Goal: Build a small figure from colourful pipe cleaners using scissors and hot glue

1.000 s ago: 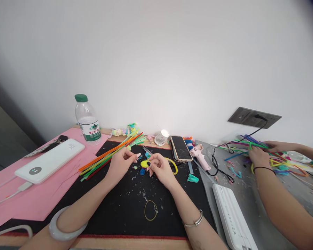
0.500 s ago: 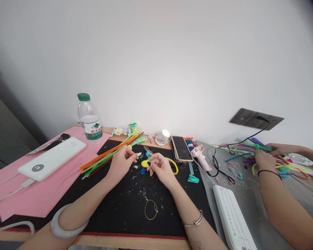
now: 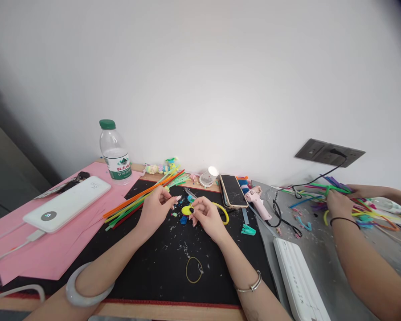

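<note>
Yellow disc (image 3: 186, 210) held over mid-worktop (image 3: 173, 309).
Right hand (image 3: 205, 216) pinches the disc above the black mat (image 3: 153, 263); left hand (image 3: 155, 209), fingertips pinched shut, is just beside it. Far-edge bottle (image 3: 115, 154) label: Chinese characters.

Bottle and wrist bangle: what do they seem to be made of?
Bottle: looks like clear, glossy plastic, with see-through walls, a green screw cap and a printed label. Bangle: pale grey, thick, smooth and milky; perhaps jade-like stone or glass, cannot tell which.

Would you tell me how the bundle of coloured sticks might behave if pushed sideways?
The coloured sticks look thin and loose, so they would probably scatter or roll rather than move together. They seem light; the straight lengths suggest some stiffness.
</note>
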`<state>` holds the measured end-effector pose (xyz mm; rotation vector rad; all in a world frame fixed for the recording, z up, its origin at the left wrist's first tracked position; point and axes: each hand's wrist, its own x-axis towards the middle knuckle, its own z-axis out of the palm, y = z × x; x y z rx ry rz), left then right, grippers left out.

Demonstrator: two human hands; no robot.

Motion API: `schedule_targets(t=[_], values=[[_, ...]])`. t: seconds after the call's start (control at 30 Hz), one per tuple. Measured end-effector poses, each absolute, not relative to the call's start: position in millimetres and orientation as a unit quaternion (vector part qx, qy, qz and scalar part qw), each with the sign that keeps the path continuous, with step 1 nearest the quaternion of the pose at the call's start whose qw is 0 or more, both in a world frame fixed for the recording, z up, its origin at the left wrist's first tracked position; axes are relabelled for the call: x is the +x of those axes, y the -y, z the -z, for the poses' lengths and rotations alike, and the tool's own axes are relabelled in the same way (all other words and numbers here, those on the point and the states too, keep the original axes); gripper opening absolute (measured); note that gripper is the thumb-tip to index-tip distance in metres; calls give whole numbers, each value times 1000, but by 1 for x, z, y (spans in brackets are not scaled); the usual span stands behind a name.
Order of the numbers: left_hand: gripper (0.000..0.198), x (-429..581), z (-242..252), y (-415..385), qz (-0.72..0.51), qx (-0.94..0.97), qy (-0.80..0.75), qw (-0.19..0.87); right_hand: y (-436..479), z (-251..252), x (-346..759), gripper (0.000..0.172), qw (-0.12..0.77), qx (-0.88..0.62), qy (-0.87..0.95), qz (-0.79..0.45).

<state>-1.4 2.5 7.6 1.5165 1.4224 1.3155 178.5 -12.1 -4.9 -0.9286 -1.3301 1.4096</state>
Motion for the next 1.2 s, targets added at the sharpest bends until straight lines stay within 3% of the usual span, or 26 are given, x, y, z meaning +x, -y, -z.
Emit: schedule_targets(t=[0.17,0.5,0.67,1.03,1.2], values=[[35,-1,-5,-3,-508,590,-511,365,13,4,178,20,477,-380,546,-574],[19,-2,-4,-2,-494,616,-489,370,12,4,178,19,481,-379,543,-576],[31,-3,-10,0,-488,607,-496,383,12,4,179,18,481,-376,541,-578],[37,0,-5,-3,-507,580,-460,440,12,4,179,20,486,-379,538,-576],[22,-2,-7,-3,-519,598,-459,402,12,4,180,18,486,-377,537,-577]])
